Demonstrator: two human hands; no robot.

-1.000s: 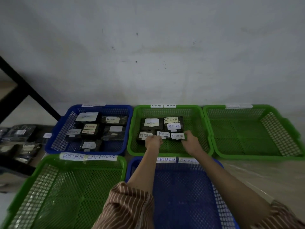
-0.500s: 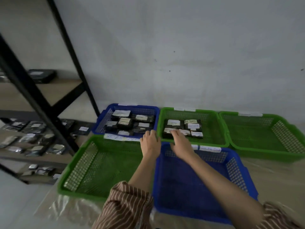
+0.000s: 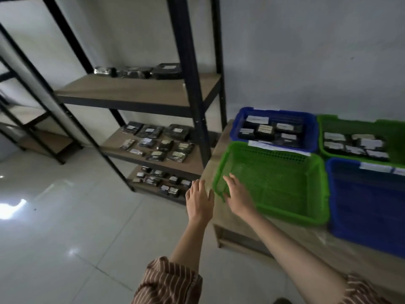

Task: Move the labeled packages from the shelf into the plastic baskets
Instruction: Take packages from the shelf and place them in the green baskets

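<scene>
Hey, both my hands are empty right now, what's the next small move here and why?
Probably reach the left hand toward the packages on the middle shelf and pick one up. Both hands, left and right hand, are open and empty, the near green basket holds nothing, and many labeled packages are on the shelves.

Head view, looking down-left, shelf (image 3: 140,93) near

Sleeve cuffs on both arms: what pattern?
Brown with thin pale stripes, clearest on the left sleeve cuff in the head view.

Dim, motion-blurred frame; window glare on floor (image 3: 13,207), edges warped.
</scene>
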